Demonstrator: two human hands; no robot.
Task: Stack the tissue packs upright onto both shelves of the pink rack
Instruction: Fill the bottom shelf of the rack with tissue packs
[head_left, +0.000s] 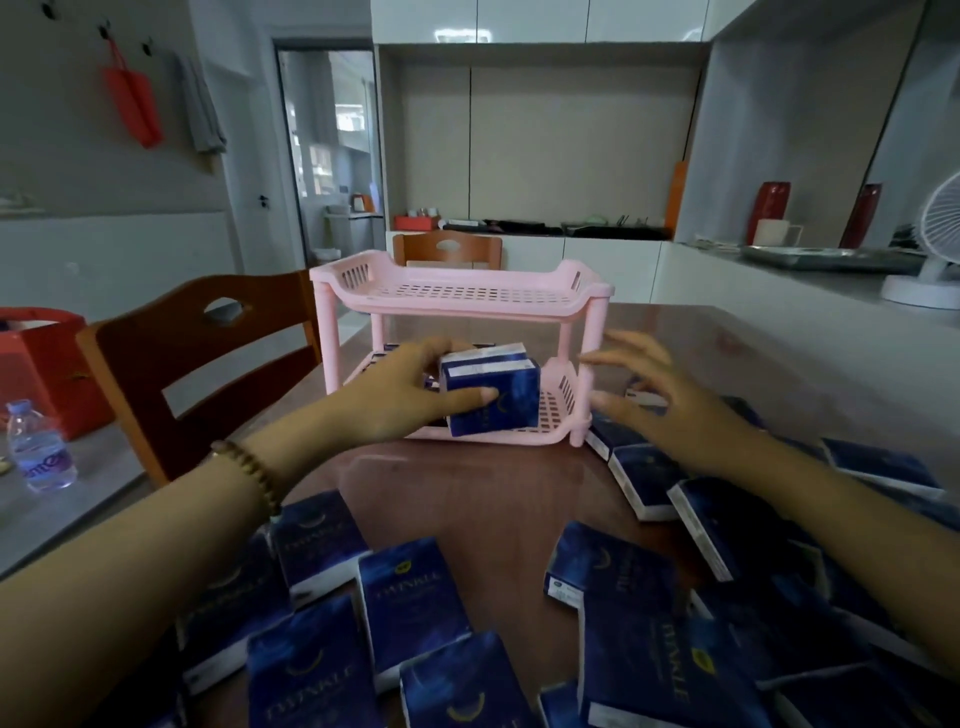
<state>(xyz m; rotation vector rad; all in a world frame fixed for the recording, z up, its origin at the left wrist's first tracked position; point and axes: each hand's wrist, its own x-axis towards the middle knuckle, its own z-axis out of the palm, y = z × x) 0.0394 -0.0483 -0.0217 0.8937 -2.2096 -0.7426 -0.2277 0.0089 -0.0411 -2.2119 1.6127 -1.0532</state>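
Observation:
The pink rack (462, 296) stands on the brown table with its top shelf bare. My left hand (400, 395) grips two dark blue tissue packs (493, 397) and holds them upright at the front of the lower shelf. More packs show behind them on that shelf, mostly hidden by my hand. My right hand (670, 405) hovers open just right of the rack's front right post, above loose packs. Several blue packs (410, 603) lie flat across the near table, and more are piled at the right (649, 483).
A wooden chair (208, 364) stands left of the table and another (447, 249) behind the rack. A water bottle (39, 447) and a red box (41, 364) sit at far left. A white counter with a fan (935, 244) runs along the right.

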